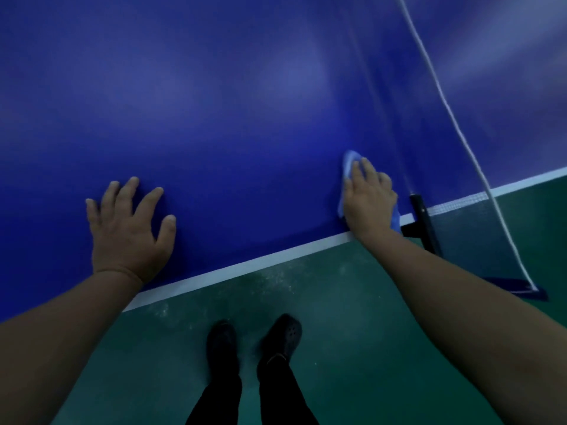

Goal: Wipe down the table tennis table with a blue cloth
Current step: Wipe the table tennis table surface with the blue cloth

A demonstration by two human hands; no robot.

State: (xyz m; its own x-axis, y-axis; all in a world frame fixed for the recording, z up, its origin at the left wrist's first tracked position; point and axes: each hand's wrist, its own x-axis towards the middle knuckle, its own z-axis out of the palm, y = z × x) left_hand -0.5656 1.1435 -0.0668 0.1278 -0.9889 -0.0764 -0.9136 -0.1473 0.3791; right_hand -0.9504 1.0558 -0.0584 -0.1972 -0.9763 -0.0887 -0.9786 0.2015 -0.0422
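I see my right hand (368, 200) flat on the cloth (348, 162), pressing it on the bench (214, 102) near the white edge. My left hand (130, 228) lies flat, holding nothing. The black post (425, 225) and net (460, 207) stand just right of the cloth. My shoes (280, 337) are on the green floor (352, 332).

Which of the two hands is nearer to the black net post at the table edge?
Right. The right hand presses the blue cloth on the table just beside the net post. The left hand lies flat on the table, far across from it.
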